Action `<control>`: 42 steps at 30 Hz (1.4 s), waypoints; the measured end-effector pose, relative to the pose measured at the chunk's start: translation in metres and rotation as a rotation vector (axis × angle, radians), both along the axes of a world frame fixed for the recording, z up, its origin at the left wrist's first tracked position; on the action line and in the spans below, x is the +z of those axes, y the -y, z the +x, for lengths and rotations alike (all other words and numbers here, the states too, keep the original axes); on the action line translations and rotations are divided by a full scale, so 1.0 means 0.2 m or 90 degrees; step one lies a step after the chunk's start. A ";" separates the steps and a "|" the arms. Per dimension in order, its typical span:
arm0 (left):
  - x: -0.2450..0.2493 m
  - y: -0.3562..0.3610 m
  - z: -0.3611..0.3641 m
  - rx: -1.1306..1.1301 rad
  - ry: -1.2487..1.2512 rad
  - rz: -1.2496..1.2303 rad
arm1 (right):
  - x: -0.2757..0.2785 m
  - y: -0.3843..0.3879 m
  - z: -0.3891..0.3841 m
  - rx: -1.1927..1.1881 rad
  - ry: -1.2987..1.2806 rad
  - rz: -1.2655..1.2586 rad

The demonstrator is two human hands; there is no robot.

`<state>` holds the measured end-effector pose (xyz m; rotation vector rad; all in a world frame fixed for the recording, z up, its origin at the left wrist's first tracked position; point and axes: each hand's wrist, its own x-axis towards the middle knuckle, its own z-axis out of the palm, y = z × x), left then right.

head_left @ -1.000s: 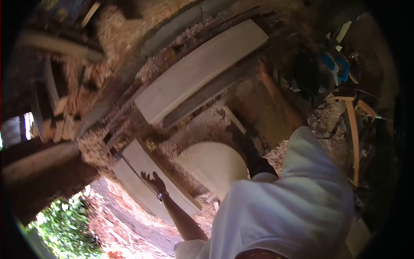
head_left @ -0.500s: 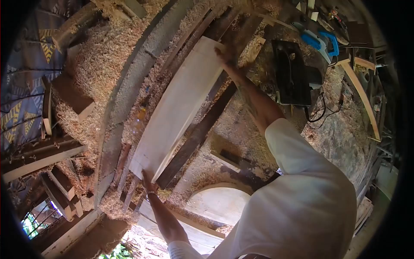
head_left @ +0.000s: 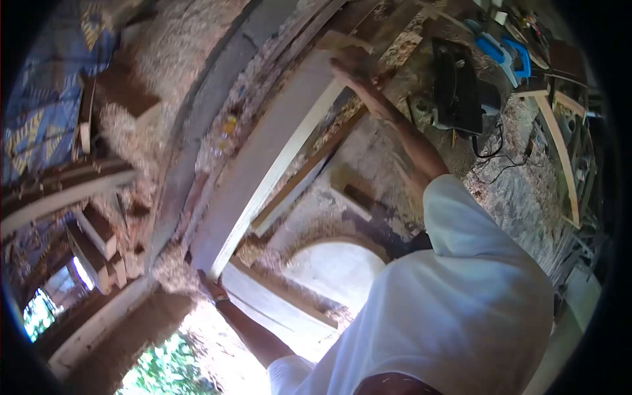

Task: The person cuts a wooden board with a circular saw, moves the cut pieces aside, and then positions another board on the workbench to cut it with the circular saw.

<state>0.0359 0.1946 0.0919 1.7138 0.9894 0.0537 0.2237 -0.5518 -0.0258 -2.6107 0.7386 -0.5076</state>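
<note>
As the hands, left (head_left: 212,288) and right (head_left: 350,74), grip opposite ends of a long board (head_left: 263,155), rounded panel (head_left: 337,268) nearby

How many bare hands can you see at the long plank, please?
2: the left hand at the lower end of the plank, the right hand near its upper end.

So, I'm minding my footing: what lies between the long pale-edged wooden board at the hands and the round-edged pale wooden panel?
A narrow brown wooden strip and scattered shavings lie between the board and panel, in the head view.
</note>
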 end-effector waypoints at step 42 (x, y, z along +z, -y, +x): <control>-0.35 0.13 -1.60 -0.034 -0.237 0.593 | 0.31 -1.68 -0.75 0.719 -0.153 -0.078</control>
